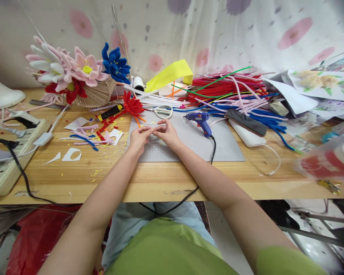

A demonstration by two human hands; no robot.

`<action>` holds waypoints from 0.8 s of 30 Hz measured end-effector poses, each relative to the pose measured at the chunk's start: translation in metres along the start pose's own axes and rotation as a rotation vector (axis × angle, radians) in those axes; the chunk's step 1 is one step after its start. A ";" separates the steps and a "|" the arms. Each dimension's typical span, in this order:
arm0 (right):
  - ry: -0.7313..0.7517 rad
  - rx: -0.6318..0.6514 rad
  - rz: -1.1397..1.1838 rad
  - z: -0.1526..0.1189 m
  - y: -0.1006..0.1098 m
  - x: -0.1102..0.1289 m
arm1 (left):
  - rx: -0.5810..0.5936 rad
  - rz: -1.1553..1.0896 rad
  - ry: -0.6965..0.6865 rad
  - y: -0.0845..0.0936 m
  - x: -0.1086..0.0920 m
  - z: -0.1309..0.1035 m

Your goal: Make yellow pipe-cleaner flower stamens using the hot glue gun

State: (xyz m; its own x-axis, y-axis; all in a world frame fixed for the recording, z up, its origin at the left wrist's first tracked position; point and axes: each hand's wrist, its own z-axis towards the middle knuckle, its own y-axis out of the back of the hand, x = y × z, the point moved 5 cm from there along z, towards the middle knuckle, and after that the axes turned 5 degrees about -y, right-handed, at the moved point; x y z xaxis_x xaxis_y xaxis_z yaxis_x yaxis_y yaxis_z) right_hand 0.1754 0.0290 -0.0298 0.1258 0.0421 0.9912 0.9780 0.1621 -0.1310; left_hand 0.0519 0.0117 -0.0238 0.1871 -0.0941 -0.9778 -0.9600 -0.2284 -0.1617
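My left hand (139, 138) and my right hand (166, 133) meet over the left part of a grey cutting mat (226, 149). Thumbs and fingers are pinched together at the tips; whatever they hold is too small and hidden to make out. Just beyond them lie scissors (164, 111) with pale handles. A red chenille-stem flower (133, 104) with orange stems rests behind my left hand, beside a black and yellow utility knife (111, 112). To the right of my right hand, a blue hot glue gun (199, 121) lies on the mat, its black cord running off the table's front edge.
Chenille stems (223, 89) in several colours are heaped at the back, near a yellow strip (170, 74). Fuzzy flowers (86, 68) stand at back left, above a power strip (20, 152). Paper scraps (71, 154) litter the left. A phone (246, 122) and a bagged cup (326, 160) are right.
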 end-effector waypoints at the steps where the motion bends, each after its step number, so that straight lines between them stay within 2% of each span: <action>1: 0.000 -0.003 0.003 0.000 0.000 0.000 | 0.003 0.002 0.000 0.000 0.000 0.000; 7: -0.019 -0.020 0.010 0.000 0.002 0.000 | 0.067 0.007 -0.028 -0.002 -0.004 -0.002; 12: -0.029 -0.019 -0.001 -0.002 0.002 0.000 | 0.066 0.075 -0.102 0.000 -0.008 -0.003; 24: -0.107 0.010 0.084 -0.003 0.002 0.000 | 0.061 0.128 -0.128 0.001 -0.006 -0.003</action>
State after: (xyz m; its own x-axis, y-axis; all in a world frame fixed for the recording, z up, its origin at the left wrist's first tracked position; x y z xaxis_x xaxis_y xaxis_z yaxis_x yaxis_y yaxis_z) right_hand 0.1777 0.0258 -0.0301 0.1885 0.1607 0.9688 0.9630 0.1632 -0.2144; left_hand 0.0502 0.0090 -0.0180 0.0382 0.0064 -0.9993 -0.9858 -0.1633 -0.0387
